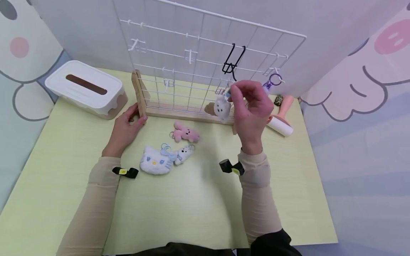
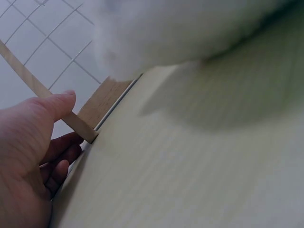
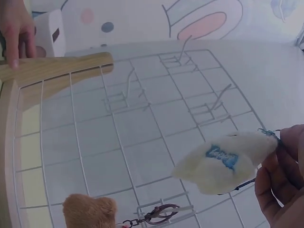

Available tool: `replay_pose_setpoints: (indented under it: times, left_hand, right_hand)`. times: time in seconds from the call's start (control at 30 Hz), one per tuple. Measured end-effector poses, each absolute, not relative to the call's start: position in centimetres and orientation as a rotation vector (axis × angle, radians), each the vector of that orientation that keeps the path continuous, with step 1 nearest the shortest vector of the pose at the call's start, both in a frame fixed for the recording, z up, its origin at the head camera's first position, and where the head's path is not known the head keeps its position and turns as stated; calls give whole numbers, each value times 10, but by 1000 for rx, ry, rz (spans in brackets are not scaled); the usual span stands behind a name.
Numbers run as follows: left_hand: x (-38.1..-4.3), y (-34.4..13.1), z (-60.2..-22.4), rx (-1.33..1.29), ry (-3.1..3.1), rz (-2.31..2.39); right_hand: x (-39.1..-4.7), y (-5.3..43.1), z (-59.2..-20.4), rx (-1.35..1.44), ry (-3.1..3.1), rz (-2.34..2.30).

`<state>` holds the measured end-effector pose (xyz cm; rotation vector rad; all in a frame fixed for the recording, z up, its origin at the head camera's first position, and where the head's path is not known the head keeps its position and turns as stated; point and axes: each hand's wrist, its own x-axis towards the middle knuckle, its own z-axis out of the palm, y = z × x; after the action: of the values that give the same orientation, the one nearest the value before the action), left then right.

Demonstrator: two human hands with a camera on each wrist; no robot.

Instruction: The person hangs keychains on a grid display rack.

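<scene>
My left hand (image 1: 123, 131) grips the wooden end leg (image 2: 35, 78) of the white wire grid rack (image 1: 205, 11), thumb on one side and fingers on the other. In front of the grid's right part, my right hand (image 1: 251, 110) pinches a small white plush keychain (image 1: 222, 108) near its top. Blue lettering shows on the plush (image 3: 213, 164) in the right wrist view. A black hook (image 1: 229, 67) sits on the grid just above that hand. Beside the white plush hangs a brown plush keychain (image 3: 90, 211), from a clasp on a grid hook.
A pink plush keychain (image 1: 186, 133), a white cat-head plush (image 1: 155, 162) and a small white dog plush (image 1: 183, 155) lie before the rack. A tissue box (image 1: 86, 85) stands left. At right are a lint roller (image 1: 280, 124) and a purple ring (image 1: 275, 79) on the grid.
</scene>
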<state>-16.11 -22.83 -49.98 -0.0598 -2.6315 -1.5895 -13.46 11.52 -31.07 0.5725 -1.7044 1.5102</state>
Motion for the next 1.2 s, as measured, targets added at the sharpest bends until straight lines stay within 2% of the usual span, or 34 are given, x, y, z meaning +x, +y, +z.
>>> replay_pose_setpoints:
  times: [0.33, 0.53, 0.9, 1.07, 1.2]
  left_hand:
    - [-161, -229, -500, -36, -2652, -1609]
    - [-161, -229, -498, -47, -2660, -1625]
    - [-161, -230, -496, -32, -2673, -1619]
    - [-161, -230, -497, -32, -2668, -1614]
    - [-161, -230, -497, -28, -2673, -1618]
  right_hand:
    - [-141, 117, -319, 254, -1650, 1701]
    - [-140, 123, -342, 132, -1715, 1740]
    - [-114, 129, -433, -85, -1874, 1841]
    - [-104, 121, -477, -99, -2100, 1837]
    - [-98, 115, -498, -80, -2303, 1770]
